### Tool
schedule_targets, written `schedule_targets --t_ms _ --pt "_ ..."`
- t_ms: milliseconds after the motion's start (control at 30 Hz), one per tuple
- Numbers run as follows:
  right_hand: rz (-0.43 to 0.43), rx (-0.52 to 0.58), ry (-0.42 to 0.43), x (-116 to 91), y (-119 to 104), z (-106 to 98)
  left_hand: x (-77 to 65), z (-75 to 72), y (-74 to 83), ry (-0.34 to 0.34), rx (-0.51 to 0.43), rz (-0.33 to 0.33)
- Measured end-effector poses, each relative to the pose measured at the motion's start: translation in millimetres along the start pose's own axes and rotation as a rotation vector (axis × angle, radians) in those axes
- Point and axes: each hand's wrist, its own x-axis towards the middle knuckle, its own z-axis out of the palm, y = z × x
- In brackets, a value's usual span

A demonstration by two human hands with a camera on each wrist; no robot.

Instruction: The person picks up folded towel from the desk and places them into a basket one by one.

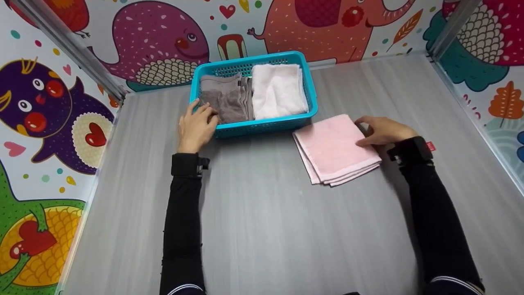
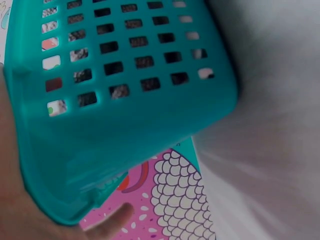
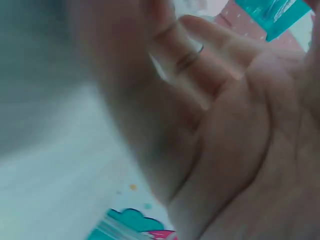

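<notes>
In the head view, my left hand rests over the near left corner of a turquoise plastic basket, its fingertips by the grey towels. From the left wrist, the basket's perforated wall fills much of the view, with part of the hand along its rim. Folded grey towels lie in the basket's left side, a folded white towel on the right. My right hand is at the right edge of a folded pink towel, thumb and fingers apart. Its palm hides the fingertips' contact from the right wrist camera.
The grey tabletop bears the basket against the back panel and the pink towel to its front right. Panels with cartoon animals enclose the back and sides, joined by metal corner posts.
</notes>
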Motion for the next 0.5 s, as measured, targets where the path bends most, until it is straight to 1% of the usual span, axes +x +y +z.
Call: schedule_targets --t_ms 67,133,267,400,500 --pt "-0.003 0.04 -0.024 2 2 1 -0.4 0.5 -1.0 0.001 -0.002 -0.001" --pt "0.001 0.058 -0.036 3 -2 3 -0.7 0.9 -1.7 -0.001 -0.004 0.0" --pt "0.022 0.034 -0.035 6 -15 9 0.1 1.4 -1.6 -0.012 -0.006 -0.004" --pt "0.043 0.01 0.004 9 -23 15 0.6 0.9 -0.5 -0.011 -0.004 -0.006" --pt "0.036 -0.012 0.052 11 -26 19 1.0 1.0 -0.4 0.004 -0.009 -0.001"
